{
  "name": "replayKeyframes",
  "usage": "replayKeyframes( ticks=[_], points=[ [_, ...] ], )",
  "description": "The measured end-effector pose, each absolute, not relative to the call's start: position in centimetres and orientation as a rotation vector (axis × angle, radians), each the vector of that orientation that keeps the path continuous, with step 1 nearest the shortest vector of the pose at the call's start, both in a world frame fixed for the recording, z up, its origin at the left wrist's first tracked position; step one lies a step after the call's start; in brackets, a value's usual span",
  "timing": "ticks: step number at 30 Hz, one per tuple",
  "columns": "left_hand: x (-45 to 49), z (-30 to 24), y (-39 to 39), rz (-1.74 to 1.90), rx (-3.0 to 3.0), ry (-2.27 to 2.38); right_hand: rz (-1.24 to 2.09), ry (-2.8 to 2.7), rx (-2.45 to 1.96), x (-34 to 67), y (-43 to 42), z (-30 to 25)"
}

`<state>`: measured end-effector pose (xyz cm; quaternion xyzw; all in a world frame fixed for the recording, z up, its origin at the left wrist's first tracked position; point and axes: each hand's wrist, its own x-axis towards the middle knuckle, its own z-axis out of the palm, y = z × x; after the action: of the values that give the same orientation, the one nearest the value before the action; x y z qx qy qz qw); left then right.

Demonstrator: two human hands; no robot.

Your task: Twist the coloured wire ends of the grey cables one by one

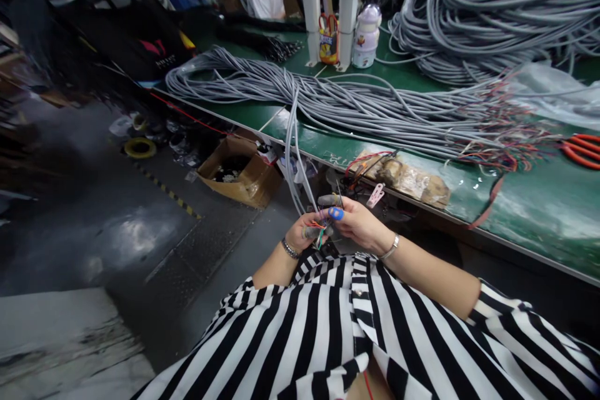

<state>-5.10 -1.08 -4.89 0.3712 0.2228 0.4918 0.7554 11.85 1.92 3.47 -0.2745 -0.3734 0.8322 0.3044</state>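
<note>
Between the two hands, in front of the striped shirt [300, 325], are the thin coloured wires [320, 236] at the end of a grey cable [305, 182]. The left hand [302, 232] has its grip closed around them, and the right hand [360, 222] has its grip pinched on them too, but which wire it has is too small to tell. The wires look very thin, so one could bend or snap if the right hand pulls too hard. Orange and green ones sit close together, so they might get mixed up or twisted. If the left grip goes loose, the ends could slip away, because the cable hangs over the edge of the green surface [539, 206] and its weight may tug on them. That cable comes down from a big grey bundle [351, 103], so a hard pull could drag other cables along. At the bundle's right end, the messy loose ends [510, 137] could catch on each other or on the orange handles [581, 151] nearby. A pink clip [375, 195] sits near the right hand, and a careless bump might knock it down
</note>
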Motion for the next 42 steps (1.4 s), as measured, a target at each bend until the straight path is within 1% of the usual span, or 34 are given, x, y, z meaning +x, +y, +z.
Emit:
replayKeyframes(
  ticks=[3,8,13,19,22,26,31,34,42],
  points=[
    [-5.1,-5.2,-1.1,1.073,0.799,0.537,2.188,-1.005,-0.718,11.7,1.9,3.8],
    [-4.8,-4.6,-1.0,1.073,0.835,0.631,1.97,-1.021,-0.806,11.6,1.6,3.6],
    [-4.5,-4.1,-1.0,1.13,0.861,0.647,1.876,-1.117,-0.819,11.7,1.3,2.5],
    [-4.1,-4.4,-0.9,1.315,0.802,0.636,1.328,-1.638,-1.112,12.6,0.7,1.9],
    [-3.9,-4.1,-0.8,1.379,0.778,0.611,1.222,-1.82,-1.184,13.4,0.4,1.5],
    [-3.8,-3.6,-0.7,1.397,0.74,0.655,1.128,-1.895,-1.114,14.8,-0.1,1.6],
    [-3.8,-3.7,-0.8,1.391,0.708,0.674,0.94,-1.953,-0.835,16.0,-1.0,3.0],
    [-3.7,-3.9,-0.9,1.382,0.738,0.695,0.965,-1.843,-0.823,15.6,-1.4,3.5],
    [-3.7,-3.6,-1.2,1.235,0.781,0.764,1.331,-1.476,-0.9,14.0,-0.6,3.3]
  ],
)
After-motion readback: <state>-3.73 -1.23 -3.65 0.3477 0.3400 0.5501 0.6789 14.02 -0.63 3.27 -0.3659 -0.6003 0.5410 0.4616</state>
